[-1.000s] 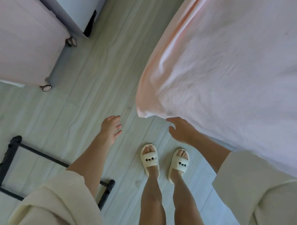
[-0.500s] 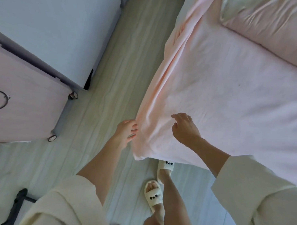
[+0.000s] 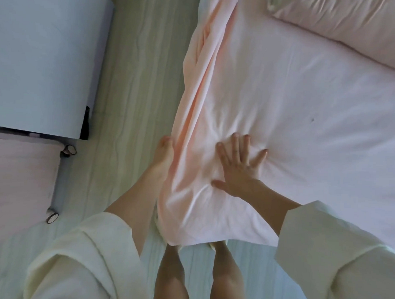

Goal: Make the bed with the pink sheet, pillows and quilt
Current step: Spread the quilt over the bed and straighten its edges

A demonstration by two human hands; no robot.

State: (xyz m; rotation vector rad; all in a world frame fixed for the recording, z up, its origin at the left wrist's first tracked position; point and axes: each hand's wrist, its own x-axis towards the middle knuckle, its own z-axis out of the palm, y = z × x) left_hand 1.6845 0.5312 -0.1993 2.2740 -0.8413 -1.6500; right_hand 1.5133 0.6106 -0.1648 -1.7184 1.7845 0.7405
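Pink cotton sheet [image 3: 272, 102] is spread across the bed, its near corner draped over the mattress edge just below both hands. The right hand [image 3: 238, 164] is laid flat on top of the sheet, fingers straight and fanned, palm pressed down so that creases radiate from under it. The left hand [image 3: 166, 152] is set against the hanging side of the sheet, just left of the right hand; whether its fingers are pinching the cloth or only pressed to it cannot be told, since they are partly hidden by the fold.

Smoothing appears to be the step in hand. It is best done with the flat palm swept outward, away from the body, while the side drop is drawn taut by the left hand, so the bunched ridge [image 3: 201, 66] running up beyond the left hand is pulled down rather than pushed along. Pressure should be kept light, or fresh wrinkles will likely be made.

Farther beyond the right hand, a pink pillow or folded quilt [image 3: 344, 29] lies at the head of the bed; which one cannot be told.
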